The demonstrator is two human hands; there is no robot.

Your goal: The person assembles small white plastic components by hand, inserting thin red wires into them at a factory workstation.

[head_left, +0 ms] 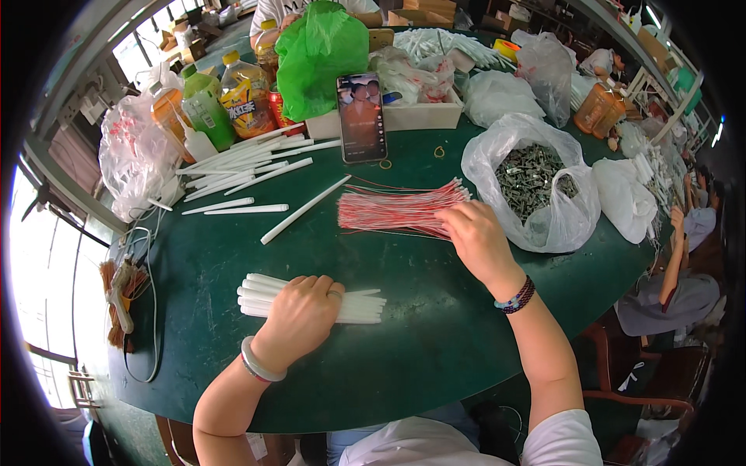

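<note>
My left hand (305,317) is closed over a bundle of white tapered plastic tubes (362,307), pressing it against the green table. The tubes' thicker ends stick out to the left of the hand, their thinner ends to the right. Farther off, a sheaf of thin red and white wires (392,210) lies crosswise on the table. At its right end my right hand (474,233) has its fingers pinched together on the wires; how many it grips is hidden. One loose white tube (305,209) lies slantwise left of the sheaf.
More white tubes (241,175) are heaped at the back left, below drink bottles (242,97). A phone (361,116) stands against a white box (423,116). Right of my right hand, a plastic bag (486,167) holds small metal parts (532,182). Another person (272,12) sits across the table.
</note>
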